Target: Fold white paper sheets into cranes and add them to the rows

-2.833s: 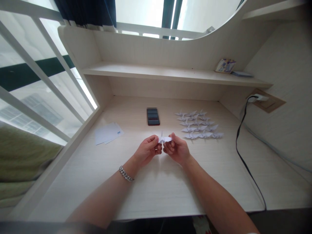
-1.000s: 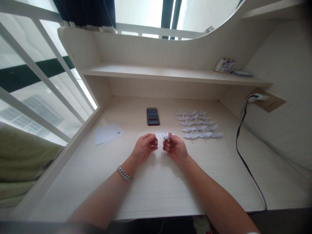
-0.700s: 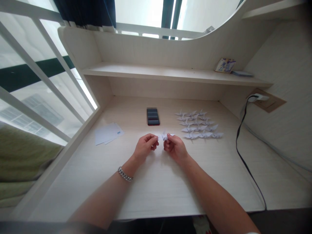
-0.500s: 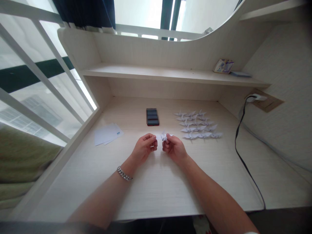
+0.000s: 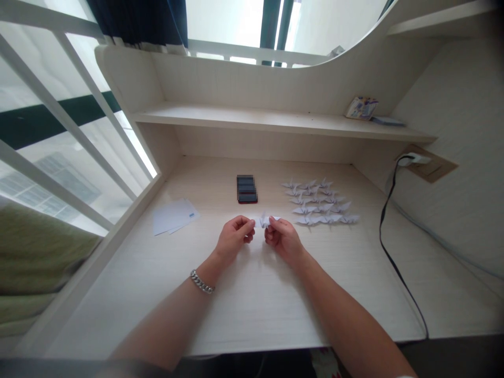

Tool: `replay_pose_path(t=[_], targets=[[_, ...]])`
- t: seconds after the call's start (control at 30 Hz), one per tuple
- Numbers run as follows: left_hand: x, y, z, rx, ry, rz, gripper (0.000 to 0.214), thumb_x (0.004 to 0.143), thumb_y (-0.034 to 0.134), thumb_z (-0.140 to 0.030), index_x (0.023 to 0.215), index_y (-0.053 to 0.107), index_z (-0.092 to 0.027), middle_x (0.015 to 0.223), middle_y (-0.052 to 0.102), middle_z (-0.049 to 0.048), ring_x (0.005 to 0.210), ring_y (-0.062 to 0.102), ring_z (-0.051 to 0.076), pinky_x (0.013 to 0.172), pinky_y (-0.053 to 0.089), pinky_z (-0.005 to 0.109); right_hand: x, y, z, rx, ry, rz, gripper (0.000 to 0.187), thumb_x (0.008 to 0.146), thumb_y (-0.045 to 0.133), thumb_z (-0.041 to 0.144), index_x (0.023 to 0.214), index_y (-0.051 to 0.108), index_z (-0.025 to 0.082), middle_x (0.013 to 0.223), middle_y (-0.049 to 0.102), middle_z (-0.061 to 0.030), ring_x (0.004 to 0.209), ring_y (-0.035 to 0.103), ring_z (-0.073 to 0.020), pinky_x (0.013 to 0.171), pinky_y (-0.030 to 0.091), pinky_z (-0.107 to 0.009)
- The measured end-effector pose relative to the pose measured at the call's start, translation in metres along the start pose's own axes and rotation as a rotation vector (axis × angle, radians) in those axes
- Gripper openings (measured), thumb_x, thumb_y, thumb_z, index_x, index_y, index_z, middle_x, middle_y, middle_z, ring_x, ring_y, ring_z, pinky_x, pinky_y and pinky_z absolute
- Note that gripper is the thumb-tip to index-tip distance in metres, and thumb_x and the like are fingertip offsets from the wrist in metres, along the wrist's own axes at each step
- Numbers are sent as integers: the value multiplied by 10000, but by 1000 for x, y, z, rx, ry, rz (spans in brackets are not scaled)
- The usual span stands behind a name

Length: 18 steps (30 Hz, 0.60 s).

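Note:
A small white paper crane (image 5: 262,220) is held between my two hands above the desk, its wings spread to both sides. My left hand (image 5: 235,233) is closed, thumb and forefinger pinching the crane's left wing tip. On the other side my right hand (image 5: 284,237) pinches the crane's body and right wing, the fingers curled below. To the right of the hands, several finished white paper cranes (image 5: 321,205) sit in rows on the desk.
Flat white paper sheets (image 5: 173,216) lie at the left. Behind my hands lies a dark phone (image 5: 247,189) with a blurred screen. A black cable (image 5: 384,226) runs from the wall socket (image 5: 429,164) down the right side. A shelf (image 5: 252,118) spans the back, holding a small box (image 5: 361,107).
My left hand has shifted slightly right and now pinches the crane's left wing. The crane's wings look spread wider and flatter than before.

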<state>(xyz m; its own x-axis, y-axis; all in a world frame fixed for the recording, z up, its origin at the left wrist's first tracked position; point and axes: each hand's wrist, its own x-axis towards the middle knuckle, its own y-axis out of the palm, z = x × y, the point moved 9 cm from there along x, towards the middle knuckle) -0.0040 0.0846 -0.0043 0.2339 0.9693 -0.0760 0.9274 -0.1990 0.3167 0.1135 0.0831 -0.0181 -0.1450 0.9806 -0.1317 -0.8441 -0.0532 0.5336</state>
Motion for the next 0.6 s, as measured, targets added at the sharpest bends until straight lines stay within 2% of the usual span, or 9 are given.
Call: replay_pose_path(t=[0.1, 0.23, 0.3, 0.37, 0.47, 0.6], targets=[[3, -7, 0, -5, 17, -56, 276, 702, 650, -388, 679, 527, -143, 578, 526, -24, 510, 469, 68, 483, 348, 195, 1, -7, 5, -60, -36, -46, 298, 727, 635, 392, 602, 489, 164, 541, 468, 31, 454, 413, -79, 413, 293, -201], [5, -21, 1, 41, 28, -167, 295, 686, 657, -410, 684, 536, -140, 579, 538, -20, 482, 455, 61, 459, 340, 193, -5, -19, 33, -389, -297, -213, 304, 767, 582, 423, 625, 510, 164, 548, 478, 25, 467, 418, -84, 442, 320, -213], [5, -24, 3, 59, 28, -199, 308, 674, 662, -425, 690, 545, -140, 579, 547, -19, 470, 452, 59, 451, 339, 192, -13, -13, 46, -623, -441, -267, 259, 750, 610, 409, 688, 553, 163, 582, 511, 20, 501, 445, -94, 481, 353, -221], [5, -25, 3, 73, 34, -215, 320, 658, 669, -437, 693, 553, -141, 576, 556, -16, 462, 454, 60, 447, 341, 192, -20, -2, 50, -790, -524, -279, 238, 734, 630, 397, 772, 581, 167, 634, 547, 11, 540, 474, -105, 518, 383, -227], [5, -22, 4, 102, 38, -211, 326, 656, 667, -446, 702, 560, -141, 578, 569, -11, 457, 464, 65, 441, 343, 192, -24, 12, 47, -949, -562, -264, 231, 740, 622, 378, 842, 593, 173, 702, 591, -1, 556, 501, -110, 551, 411, -234], [6, -17, 6, 142, 29, -169, 318, 678, 650, -443, 722, 565, -140, 590, 581, -1, 467, 481, 75, 442, 353, 193, -25, 17, 46, -1053, -579, -278, 181, 795, 553, 344, 777, 604, 171, 730, 613, -15, 578, 524, -116, 590, 420, -242]])
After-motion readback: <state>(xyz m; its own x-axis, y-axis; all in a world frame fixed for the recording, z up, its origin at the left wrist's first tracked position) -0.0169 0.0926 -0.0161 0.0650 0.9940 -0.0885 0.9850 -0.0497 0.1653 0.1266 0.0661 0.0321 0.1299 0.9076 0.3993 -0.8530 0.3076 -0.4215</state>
